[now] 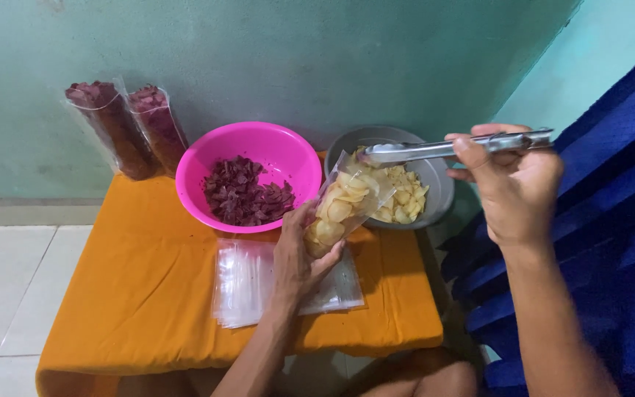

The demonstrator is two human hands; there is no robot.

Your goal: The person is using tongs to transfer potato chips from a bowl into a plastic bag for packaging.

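Head view: your left hand has its grip clamped on a clear, crinkly plastic bag of pale yellow chips, at 6 o'clock from the grey bowl. Your right hand pinches shiny metal tongs, tips together over the bag mouth. Glossy pink bowl of maroon chips at 9 o'clock; orange cloth surface.

low table against the wall. two filled bags stand at its back left, leaning on the wall. bowl of dark chips right of them; bowl of pale chips further right, at the table's back right edge. stack of empty bags lies in front of the bowls — left hand over it, holding a part-filled bag between the bowls. tongs in the right hand, tips over the right bowl.
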